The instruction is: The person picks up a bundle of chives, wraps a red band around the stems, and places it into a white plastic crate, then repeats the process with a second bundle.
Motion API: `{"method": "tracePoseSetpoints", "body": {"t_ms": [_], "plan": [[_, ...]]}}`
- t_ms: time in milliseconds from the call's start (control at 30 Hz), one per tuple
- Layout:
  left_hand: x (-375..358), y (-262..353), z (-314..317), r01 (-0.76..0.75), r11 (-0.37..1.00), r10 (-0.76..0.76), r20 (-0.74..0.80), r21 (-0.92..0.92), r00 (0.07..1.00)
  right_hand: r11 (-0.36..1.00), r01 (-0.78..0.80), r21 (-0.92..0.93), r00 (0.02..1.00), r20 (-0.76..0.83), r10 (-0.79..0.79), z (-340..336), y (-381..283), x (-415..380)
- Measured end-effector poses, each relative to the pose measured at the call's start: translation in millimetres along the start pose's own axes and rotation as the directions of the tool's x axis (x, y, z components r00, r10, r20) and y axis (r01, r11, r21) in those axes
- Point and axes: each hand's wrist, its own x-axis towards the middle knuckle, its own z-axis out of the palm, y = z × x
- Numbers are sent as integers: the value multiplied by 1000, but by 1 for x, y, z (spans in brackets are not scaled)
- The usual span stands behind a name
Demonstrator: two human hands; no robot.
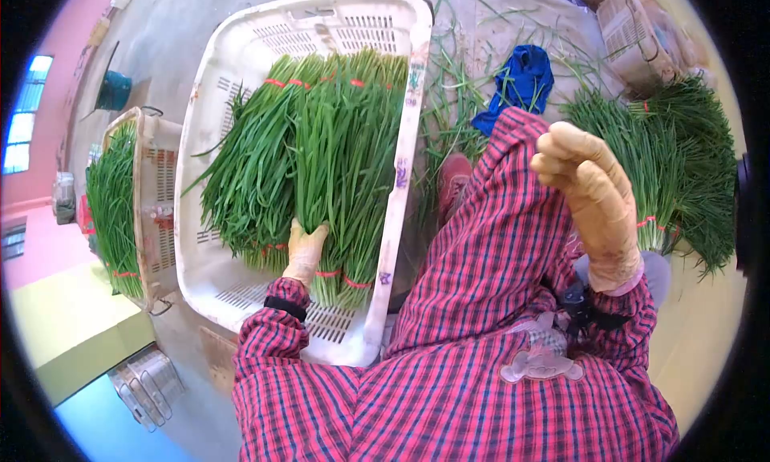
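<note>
A person in a red plaid shirt packs bundled green chives into a white plastic crate (401, 165) on a concrete floor. At far left a second crate (152, 197) stands on its side, already filled with chives. In the white crate, bundles of chives (321, 165) lie side by side, each tied with red bands near root and tip; the gloved left hand (305, 251) presses on the lower end of one bundle, fingers wrapped partly round the stalks just above the red tie, holding it in place against its neighbours. To seat it well, the hand would best keep its hold near the band, where the stalks are firmest, and slide the bundle flush with the row so the root ends line up. Behind lies a blue cloth (521, 81) among loose stalks. At right the gloved right hand (589, 201) is raised, fingers loosely curled and holding nothing, near a floor pile of chive bundles (666, 157).
</note>
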Motion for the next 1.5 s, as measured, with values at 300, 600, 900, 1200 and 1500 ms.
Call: {"method": "tracePoseSetpoints", "body": {"t_ms": [300,600,900,1200,1500], "plan": [[-40,79,1,-570,616,707,-62,544,705,996,-35,79,997,-69,41,-30,8,-6],[53,109,94,-502,265,627,248,823,738,998,-12,55,967,-254,25,-72,4,-18],[24,157,115,-323,216,505,178,921,844,893,-442,87,796,-420,435,-158,54,-37],[9,172,127,-424,266,747,92,866,658,178,-848,-499,386,-812,-437,-336,136,-104],[-29,207,131,-576,331,849,31,748,528,-417,-864,-281,391,-897,-205,-422,121,-160]]}}
